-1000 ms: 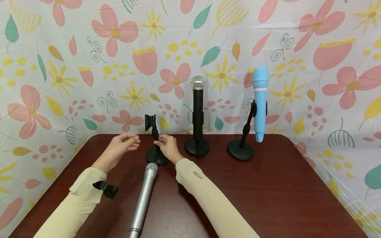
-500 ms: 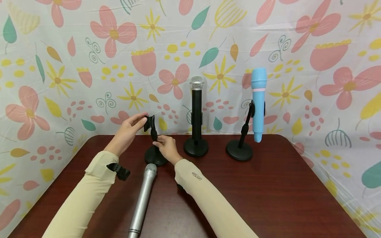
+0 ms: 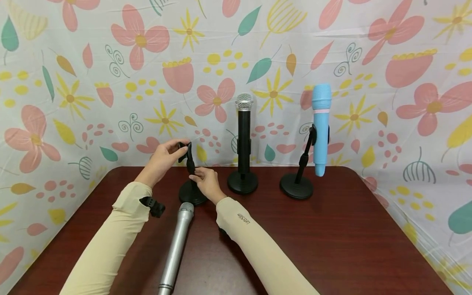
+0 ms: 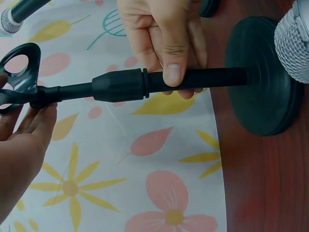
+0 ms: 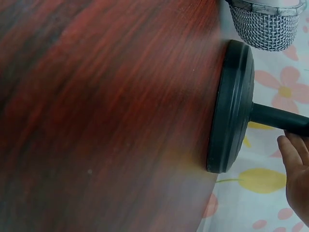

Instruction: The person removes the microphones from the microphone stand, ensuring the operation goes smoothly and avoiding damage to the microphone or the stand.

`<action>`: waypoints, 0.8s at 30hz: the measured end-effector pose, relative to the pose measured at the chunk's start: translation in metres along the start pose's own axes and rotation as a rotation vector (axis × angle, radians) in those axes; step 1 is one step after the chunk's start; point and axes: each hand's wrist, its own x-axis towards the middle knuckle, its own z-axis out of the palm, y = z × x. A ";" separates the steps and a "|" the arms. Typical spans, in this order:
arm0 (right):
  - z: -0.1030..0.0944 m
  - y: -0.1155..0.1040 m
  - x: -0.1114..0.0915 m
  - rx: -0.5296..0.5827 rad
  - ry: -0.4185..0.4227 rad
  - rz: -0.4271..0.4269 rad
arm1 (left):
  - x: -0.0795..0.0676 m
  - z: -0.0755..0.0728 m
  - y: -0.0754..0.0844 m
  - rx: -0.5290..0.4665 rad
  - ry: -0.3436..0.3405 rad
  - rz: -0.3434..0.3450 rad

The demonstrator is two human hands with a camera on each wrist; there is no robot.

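A black desktop microphone stand [image 3: 192, 196] stands at the back left of the table, with no microphone in its clip [image 4: 33, 67]. My left hand [image 3: 162, 159] holds that clip at the top, thumb on one side and fingers on the other. Lower down, my right hand [image 3: 208, 184] pinches the pole [image 4: 212, 78] between thumb and fingers, below the thicker collar [image 4: 118, 85]. In front of the round base lies a silver microphone [image 3: 177, 248], its mesh head [image 4: 293, 48] pointing toward the stand.
A black microphone [image 3: 243, 135] with a silver head sits upright in a second stand [image 3: 242, 183] at the back middle. To its right, a blue microphone [image 3: 321, 131] rests in a third stand [image 3: 296, 187]. A flowered cloth [image 3: 280, 45] hangs behind the brown table [image 3: 350, 246].
My left hand has moved up and right from beside the stand and taken hold of its clip. The right hand keeps its grip on the pole, and the microphones have not moved.
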 end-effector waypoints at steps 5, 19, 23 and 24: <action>0.000 0.000 0.000 -0.003 0.007 -0.015 | 0.004 0.000 -0.010 0.067 0.017 0.020; 0.000 -0.002 -0.001 0.001 0.011 -0.019 | 0.002 -0.008 -0.026 -0.086 -0.095 0.143; -0.001 -0.003 -0.001 0.002 0.011 -0.009 | 0.003 -0.008 -0.028 -0.042 -0.070 0.161; -0.001 -0.003 -0.001 0.003 0.011 -0.003 | 0.003 -0.008 -0.028 -0.039 -0.064 0.164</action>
